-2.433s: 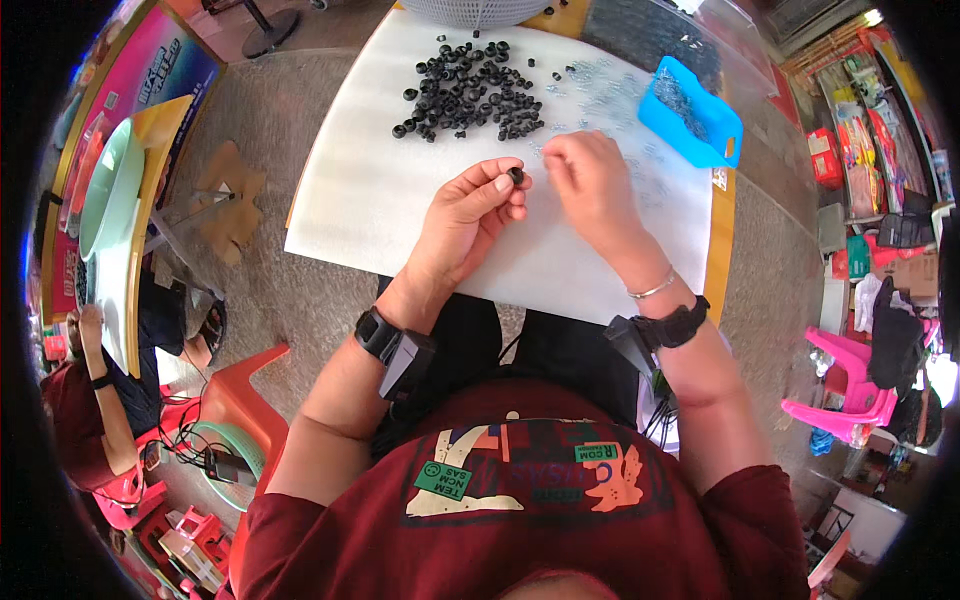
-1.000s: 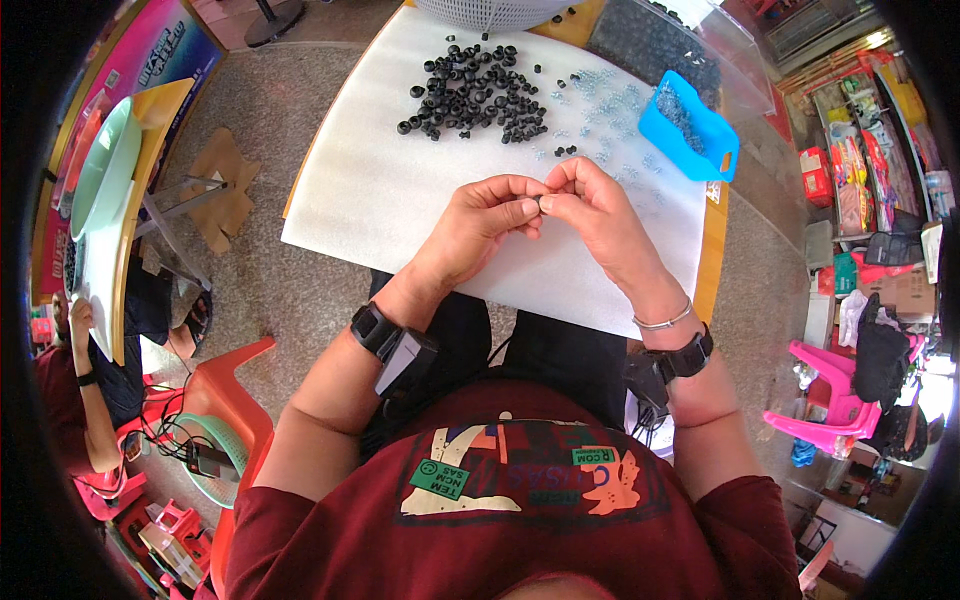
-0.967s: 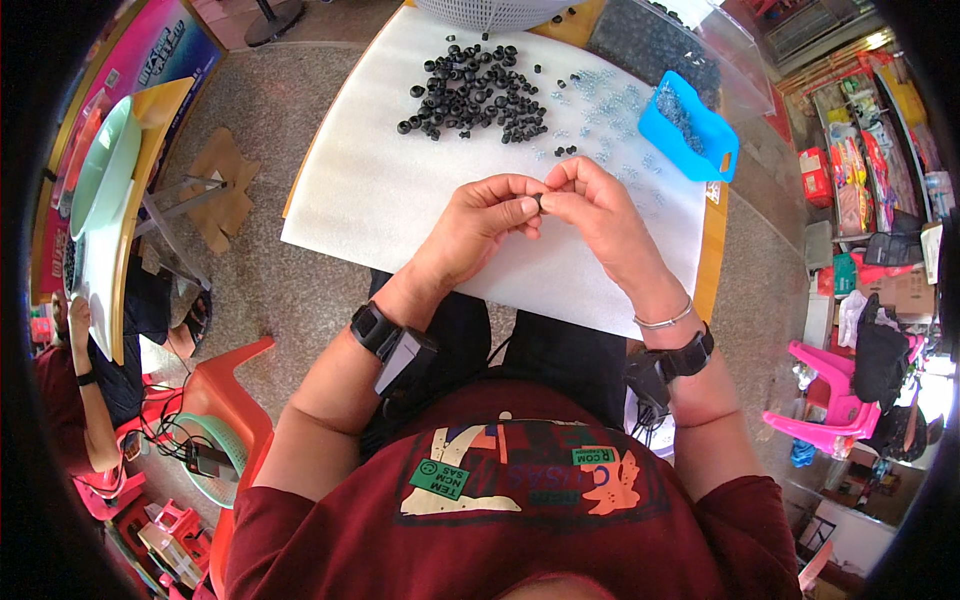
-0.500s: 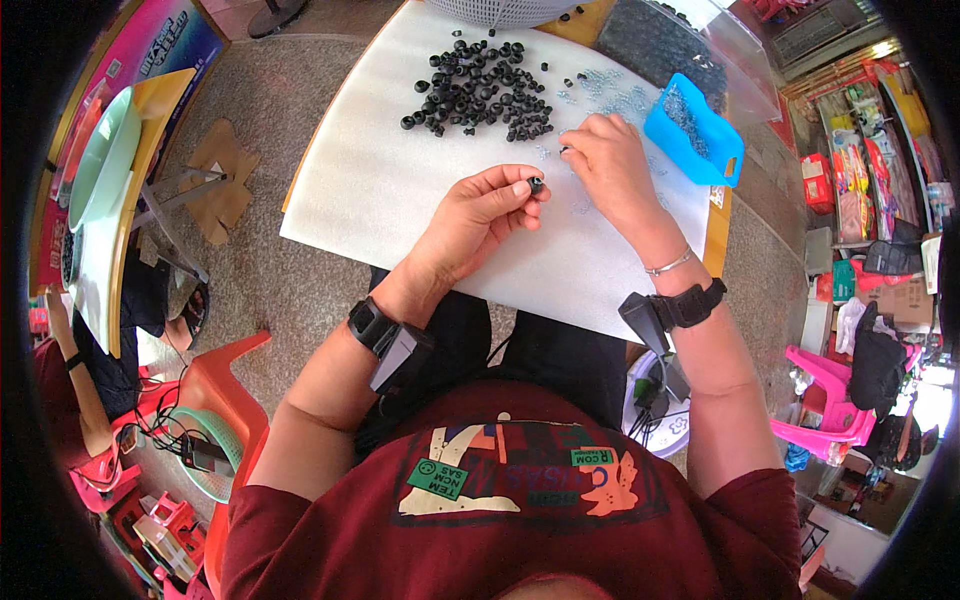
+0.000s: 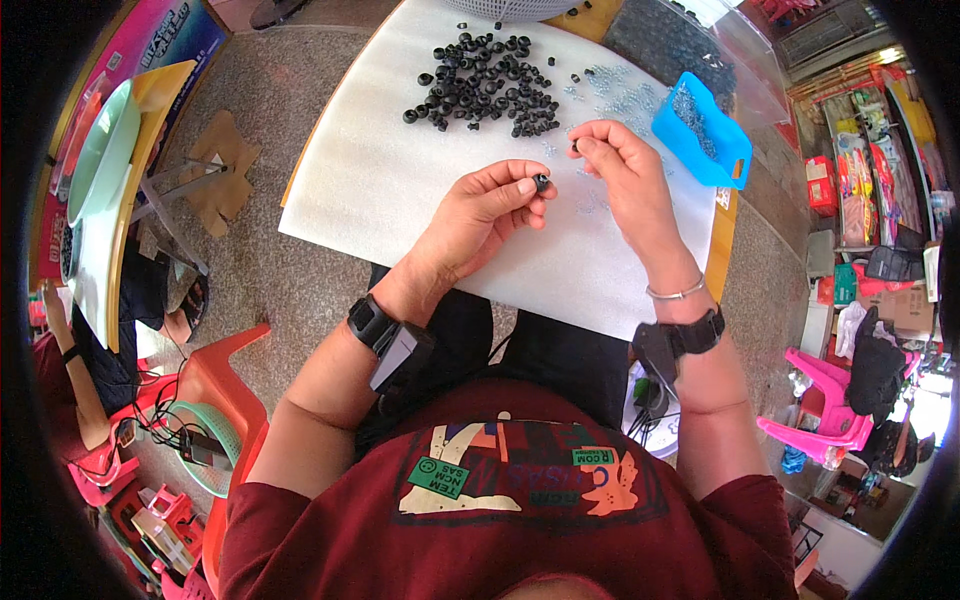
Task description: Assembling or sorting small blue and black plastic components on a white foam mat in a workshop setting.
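Observation:
Between the thumb and fingertips of my left hand [image 5: 482, 208] is a small black round plastic part [image 5: 541, 183], with a lighter spot at its opening. My right hand [image 5: 628, 172], a little farther off and to the right, pinches a smaller dark piece [image 5: 575, 146]; its exact kind is too small to make out. The two hands are apart, both above the white foam-topped table [image 5: 370, 210]. Beyond them lies a loose pile of black plastic parts [image 5: 490, 85]. Tiny clear bluish pieces [image 5: 620, 92] are scattered right of the pile.
A blue tray [image 5: 735, 172] holding more clear pieces stands at the table's right. At the far edge sits a grey basket [image 5: 500, 8]. An orange chair [image 5: 225, 365] is at my left; farther left, another person's arm [image 5: 85, 395] shows near a side table with a green basin [image 5: 105, 150].
My right hand has lifted from among the clear pieces and turned, moving slightly right, the dark piece still pinched. My left hand has barely moved and keeps its black part.

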Motion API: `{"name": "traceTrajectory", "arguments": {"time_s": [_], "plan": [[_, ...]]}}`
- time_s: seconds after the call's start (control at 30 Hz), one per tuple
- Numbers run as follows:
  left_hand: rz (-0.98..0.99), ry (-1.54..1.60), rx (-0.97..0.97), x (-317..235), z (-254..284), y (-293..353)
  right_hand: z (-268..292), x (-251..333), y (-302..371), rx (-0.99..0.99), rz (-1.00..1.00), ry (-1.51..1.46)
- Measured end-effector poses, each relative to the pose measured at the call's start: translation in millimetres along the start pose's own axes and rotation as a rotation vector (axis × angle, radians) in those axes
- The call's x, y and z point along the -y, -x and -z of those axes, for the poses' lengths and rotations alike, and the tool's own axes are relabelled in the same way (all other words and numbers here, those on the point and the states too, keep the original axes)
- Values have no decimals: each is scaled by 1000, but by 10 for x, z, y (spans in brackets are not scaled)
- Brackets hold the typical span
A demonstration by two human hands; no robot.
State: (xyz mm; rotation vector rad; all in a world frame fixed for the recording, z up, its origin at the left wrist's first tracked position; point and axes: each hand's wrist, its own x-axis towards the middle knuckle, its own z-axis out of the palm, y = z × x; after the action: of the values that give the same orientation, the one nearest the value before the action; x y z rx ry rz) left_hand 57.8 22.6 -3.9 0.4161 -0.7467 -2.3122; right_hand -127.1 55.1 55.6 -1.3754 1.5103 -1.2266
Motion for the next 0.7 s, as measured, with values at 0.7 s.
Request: {"name": "traceTrajectory", "arguments": {"time_s": [0.7], "plan": [[-62, -75, 0, 55, 24, 4, -248, 180, 411, 41, 21, 7]]}}
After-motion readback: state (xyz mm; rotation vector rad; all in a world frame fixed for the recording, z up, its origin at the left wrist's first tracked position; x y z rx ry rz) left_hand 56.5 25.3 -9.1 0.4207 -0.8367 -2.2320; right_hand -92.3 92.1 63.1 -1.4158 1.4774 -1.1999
